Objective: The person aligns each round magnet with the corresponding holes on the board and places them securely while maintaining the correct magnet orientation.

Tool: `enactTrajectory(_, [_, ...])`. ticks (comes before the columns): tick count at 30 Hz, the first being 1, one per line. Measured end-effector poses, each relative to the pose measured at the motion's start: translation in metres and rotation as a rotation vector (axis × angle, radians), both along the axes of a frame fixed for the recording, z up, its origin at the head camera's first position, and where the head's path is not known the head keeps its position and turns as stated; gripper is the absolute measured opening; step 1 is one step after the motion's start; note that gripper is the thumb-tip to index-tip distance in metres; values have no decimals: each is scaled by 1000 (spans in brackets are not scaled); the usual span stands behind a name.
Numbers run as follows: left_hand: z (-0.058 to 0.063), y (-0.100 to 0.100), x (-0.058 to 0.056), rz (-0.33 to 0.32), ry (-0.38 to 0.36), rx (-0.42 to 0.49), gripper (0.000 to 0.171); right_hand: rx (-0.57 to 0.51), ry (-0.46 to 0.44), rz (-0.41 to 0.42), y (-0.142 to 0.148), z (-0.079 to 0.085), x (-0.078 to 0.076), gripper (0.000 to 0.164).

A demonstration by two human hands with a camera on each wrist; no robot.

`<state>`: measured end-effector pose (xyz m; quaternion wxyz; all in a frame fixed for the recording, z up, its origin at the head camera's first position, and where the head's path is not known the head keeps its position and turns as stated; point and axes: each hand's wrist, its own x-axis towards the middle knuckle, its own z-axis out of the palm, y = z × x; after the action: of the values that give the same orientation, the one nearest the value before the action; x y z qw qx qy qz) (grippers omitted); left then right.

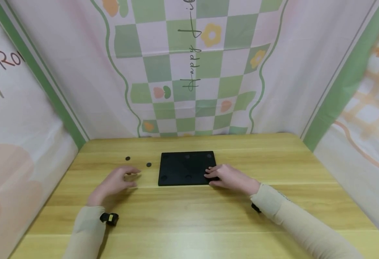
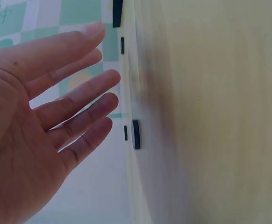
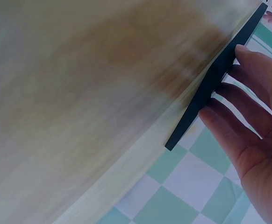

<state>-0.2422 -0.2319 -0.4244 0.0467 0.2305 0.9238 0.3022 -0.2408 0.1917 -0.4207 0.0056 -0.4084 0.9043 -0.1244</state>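
Board (image 1: 176,166) lies flat on the counter (image 1: 189,219), its right side touched, perhaps steadied, by the unclenched right hand (image 1: 230,177), while discs (image 1: 148,164) lie left of it, apparently for easy reach by the relaxed, empty left hand (image 1: 114,182).

A wood-grain bench (image 1: 192,216) is carrying a flat black board (image 1: 179,167); left of it, a dark disc (image 1: 148,164), a second disc (image 1: 127,158) and a third disc (image 2: 136,134) are lying apart.

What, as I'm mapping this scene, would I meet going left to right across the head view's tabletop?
Left sleeve, small dark disc, second small dark disc, black board, right hand, right sleeve. Left hand omitted: it spans the first disc's place.
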Motion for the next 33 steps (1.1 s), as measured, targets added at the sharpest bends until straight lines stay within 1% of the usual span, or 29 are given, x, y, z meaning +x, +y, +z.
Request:
enactTrajectory(7, [-1,-12,-1,12,-20,24,46,-1,-9,-7,0,-1,-1,33])
enactTrajectory(15, [-7,-24,-4,35,-19,27,45,1,-6,-11,1,-3,-4,33])
enactTrajectory(20, [-7,-27,-4,47,-37,31,43,-3,-10,-8,1,-3,-3,33])
enactTrajectory(26, [-7,-31,-6,83,-57,19,41,-10,-11,-6,1,-2,-2,33])
enactTrajectory(33, [-11,-35,-7,97,-55,-1,37,-18,4,3,0,-3,-3,33])
